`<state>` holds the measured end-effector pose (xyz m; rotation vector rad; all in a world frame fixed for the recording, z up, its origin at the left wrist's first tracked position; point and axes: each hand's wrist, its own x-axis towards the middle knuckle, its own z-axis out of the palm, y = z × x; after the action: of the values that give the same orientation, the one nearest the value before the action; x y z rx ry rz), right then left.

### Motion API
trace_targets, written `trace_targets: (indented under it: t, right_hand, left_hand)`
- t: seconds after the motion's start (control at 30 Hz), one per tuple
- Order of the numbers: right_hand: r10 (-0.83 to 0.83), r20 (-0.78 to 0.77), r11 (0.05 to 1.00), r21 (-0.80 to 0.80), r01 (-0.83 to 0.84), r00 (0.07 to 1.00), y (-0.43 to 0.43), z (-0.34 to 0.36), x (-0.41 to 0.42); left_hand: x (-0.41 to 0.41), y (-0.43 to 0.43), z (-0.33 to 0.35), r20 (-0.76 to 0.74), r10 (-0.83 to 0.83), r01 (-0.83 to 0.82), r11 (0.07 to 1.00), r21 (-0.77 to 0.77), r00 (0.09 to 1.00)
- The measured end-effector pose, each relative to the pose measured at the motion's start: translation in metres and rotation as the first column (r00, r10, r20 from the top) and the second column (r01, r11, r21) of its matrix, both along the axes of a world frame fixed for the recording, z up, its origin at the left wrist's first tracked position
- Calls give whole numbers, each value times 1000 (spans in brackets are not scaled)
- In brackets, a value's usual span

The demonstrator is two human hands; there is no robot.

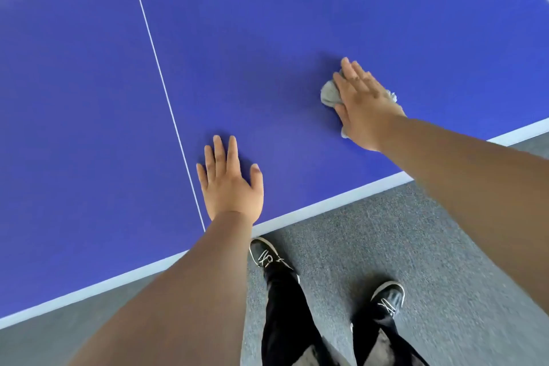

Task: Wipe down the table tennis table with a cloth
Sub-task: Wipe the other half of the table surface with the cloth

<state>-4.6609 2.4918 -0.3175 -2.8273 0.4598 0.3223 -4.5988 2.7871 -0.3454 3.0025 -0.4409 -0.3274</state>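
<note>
Grey cloth [330,94] bunched on the blue table tennis surface [267,38], right of centre, some way in from the near white edge stripe [326,202]. Right hand [364,104] lies flat on top of it, fingers extended and together, palm pressing down; cloth pokes out on the thumb side and beyond the little finger. Left hand [230,181] open, fingers spread, palm down on bare surface, just right of the thin white centre line [160,74] and near the edge; it holds nothing. Both forearms bare. Below the edge: grey carpet floor [416,246], dark trousers [285,306], two dark lace-up shoes [264,252].
</note>
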Motion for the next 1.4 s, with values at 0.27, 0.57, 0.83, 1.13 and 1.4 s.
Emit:
trace_targets:
  t: [0.27, 0.57, 0.83, 1.13, 1.4]
  right_hand:
    - [567, 39, 823, 5, -568, 823, 87, -13, -48]
    - [44, 54, 999, 30, -45, 998, 33, -8, 61]
    - [641, 90, 764, 24, -645, 763, 105, -11, -51]
    - [109, 86, 993, 42, -113, 990, 69, -8, 90]
    - [557, 25, 830, -38, -556, 830, 135, -2, -31]
  left_hand:
    - [3, 1, -10, 39, -12, 13, 1000, -25, 999]
    - [3, 0, -11, 60, -11, 11, 1000, -8, 998]
    - [4, 0, -13, 79, -17, 18, 1000, -13, 997]
    - [2, 2, -17, 89, -6, 11, 999, -52, 996]
    - [2, 4, -1, -8, -29, 29, 995, -93, 1000]
